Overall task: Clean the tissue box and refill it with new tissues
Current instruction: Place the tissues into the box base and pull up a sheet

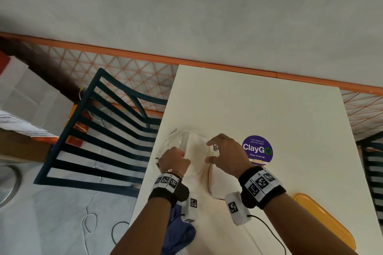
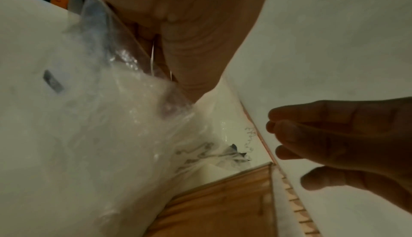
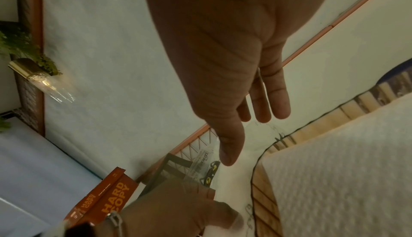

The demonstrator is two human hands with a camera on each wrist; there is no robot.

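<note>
The left hand (image 1: 173, 159) is pinching the clear plastic tissue wrapper (image 1: 182, 141) at nine o'clock of the spread right hand (image 1: 224, 154), unwrapping; next probably peeling free.

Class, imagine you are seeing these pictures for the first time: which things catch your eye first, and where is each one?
The left hand grips a clear plastic wrapper at the table's left edge, with white tissues between the hands. The right hand hovers open beside it, holding nothing. Just right of that hand, a round purple ClayGo sticker stands out on the pale tabletop.
</note>
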